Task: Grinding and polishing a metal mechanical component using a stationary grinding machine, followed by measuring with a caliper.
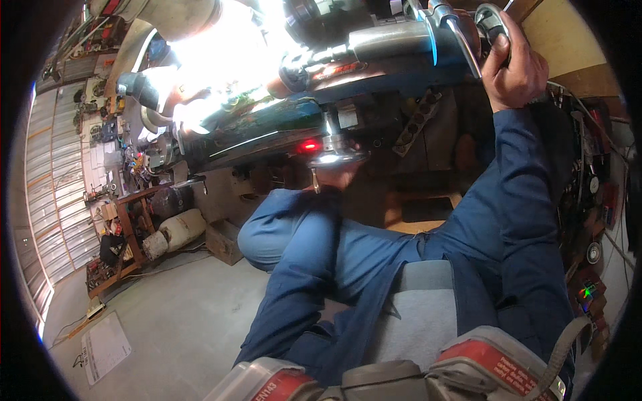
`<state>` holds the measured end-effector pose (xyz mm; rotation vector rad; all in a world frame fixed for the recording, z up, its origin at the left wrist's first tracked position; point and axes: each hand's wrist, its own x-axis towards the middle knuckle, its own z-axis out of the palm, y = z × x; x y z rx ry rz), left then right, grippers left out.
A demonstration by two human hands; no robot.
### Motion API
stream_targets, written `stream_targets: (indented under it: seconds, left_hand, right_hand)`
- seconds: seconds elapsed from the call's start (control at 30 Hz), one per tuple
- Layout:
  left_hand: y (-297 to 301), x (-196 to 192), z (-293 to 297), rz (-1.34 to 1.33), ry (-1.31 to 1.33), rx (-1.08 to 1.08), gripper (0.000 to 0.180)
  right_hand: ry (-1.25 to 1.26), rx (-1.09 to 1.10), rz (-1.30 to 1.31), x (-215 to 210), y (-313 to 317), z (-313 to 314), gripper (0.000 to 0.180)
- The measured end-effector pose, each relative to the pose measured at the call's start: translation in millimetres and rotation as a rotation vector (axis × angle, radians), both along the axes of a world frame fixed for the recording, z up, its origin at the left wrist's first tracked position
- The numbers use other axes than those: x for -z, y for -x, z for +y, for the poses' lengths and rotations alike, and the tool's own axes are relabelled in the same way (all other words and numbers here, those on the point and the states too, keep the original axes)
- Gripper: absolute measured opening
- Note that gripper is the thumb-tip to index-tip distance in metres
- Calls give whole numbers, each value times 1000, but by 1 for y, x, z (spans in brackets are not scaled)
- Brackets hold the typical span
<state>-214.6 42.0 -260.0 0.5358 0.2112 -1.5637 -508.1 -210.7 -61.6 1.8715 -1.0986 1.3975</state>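
Note:
I am at a metal lathe point(261, 123), with one hand on each of two handwheels. At the upper right, my right hand point(520, 73) is closed on the rim of the tailstock handwheel point(491, 27), the thumb lying against the near side. A clamp lever point(464, 48) slants down just left of that hand. Lower and nearer the middle, my left hand point(336, 176) is at the shiny carriage handwheel point(339, 158). The wheel covers much of the hand, but its fingers appear to curl around the rim. A small crank handle point(315, 180) hangs from this wheel.
Bright glare washes out the headstock area at the upper left. A red light point(309, 145) glows beside the carriage wheel. A wooden stool point(421, 210) stands below the lathe. Shelving with tools point(110, 167) lines the left, with a wooden box point(224, 242) on the floor.

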Motion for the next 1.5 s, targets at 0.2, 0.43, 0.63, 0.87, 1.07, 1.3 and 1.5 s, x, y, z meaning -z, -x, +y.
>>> stream_targets:
  seconds: [0.2,0.43,0.63,0.87,1.07,1.3,1.5]
  left_hand:
    - [7,-3,-4,61,144,25,55]
    - [12,-15,-5,66,29,-19,47]
    - [15,-23,-7,102,18,-20,48]
    - [-10,-4,4,-573,-101,114,40]
    - [-92,-60,17,-972,-502,-716,17]
    - [-170,-232,0,-2250,-322,-1142,24]
    - [-212,-251,-50,-2329,-506,-388,28]
  right_hand:
    - [165,20,39,13,3,-6,25]
    - [159,22,9,29,4,-9,26]
    - [227,4,-35,34,4,-13,30]
    - [-33,-16,45,-3,5,2,29]
    - [-551,72,150,-41,8,3,28]
    - [-869,85,240,-71,-1,-18,29]
    - [-1247,40,324,-88,-7,-49,30]
